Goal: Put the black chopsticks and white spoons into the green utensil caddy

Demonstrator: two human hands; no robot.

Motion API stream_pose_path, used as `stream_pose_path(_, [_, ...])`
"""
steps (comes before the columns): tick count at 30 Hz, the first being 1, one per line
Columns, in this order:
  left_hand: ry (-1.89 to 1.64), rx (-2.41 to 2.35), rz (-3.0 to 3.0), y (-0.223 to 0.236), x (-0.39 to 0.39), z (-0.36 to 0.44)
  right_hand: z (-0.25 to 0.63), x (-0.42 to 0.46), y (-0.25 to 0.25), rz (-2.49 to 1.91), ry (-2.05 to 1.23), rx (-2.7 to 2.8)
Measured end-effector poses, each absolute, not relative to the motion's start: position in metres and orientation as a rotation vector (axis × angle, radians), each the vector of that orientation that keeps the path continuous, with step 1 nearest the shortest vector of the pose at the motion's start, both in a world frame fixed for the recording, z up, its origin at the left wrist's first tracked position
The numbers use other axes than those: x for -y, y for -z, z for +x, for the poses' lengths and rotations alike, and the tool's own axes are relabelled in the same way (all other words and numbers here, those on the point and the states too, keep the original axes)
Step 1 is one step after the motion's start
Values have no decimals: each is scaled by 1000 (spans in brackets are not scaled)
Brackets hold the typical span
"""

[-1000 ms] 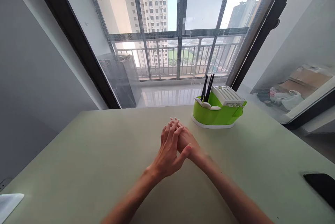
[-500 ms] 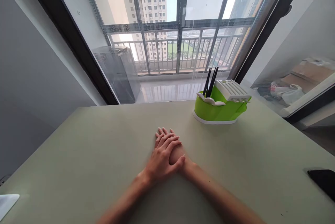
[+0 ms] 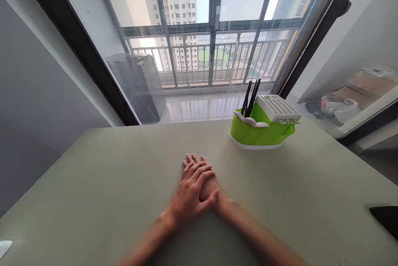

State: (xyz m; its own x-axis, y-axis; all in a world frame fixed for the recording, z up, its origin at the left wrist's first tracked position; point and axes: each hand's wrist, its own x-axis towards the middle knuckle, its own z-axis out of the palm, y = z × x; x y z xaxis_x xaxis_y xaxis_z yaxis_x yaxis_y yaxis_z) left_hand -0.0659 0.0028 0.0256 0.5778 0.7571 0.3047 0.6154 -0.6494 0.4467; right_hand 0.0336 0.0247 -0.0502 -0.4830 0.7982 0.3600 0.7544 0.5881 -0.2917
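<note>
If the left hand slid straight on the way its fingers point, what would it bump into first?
The left hand lies across the right hand. Sliding on past that, it would probably meet the green caddy first, near its left end, though depth is hard to judge here.

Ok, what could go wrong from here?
The green holder stands near the far edge of the table; a hard push might send it over. Its protruding black sticks could be knocked by a careless reach. The left hand lies over the right hand, so lifting the right one first may jostle it.
</note>
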Motion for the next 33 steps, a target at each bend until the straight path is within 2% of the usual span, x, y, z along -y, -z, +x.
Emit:
stream_pose_path(4, [-685,-1122,2533,-24,-3,-67,34,-21,41,-1388,16,2462])
stream_pose_path(9, [-677,-1120,2521,-26,-2,-69,34,-15,36,-1156,-324,2140])
stream_pose_path(13, [-736,-1141,2448,-24,-2,-74,35,-15,29,-1100,-434,2101])
stream_pose_path(19, [-1029,-1319,2055,-17,-3,-84,43,-17,16,-1233,-283,2281])
stream_pose_path(33, [-1119,-1517,1834,-9,-4,-86,43,-12,15,-1238,-232,2286])
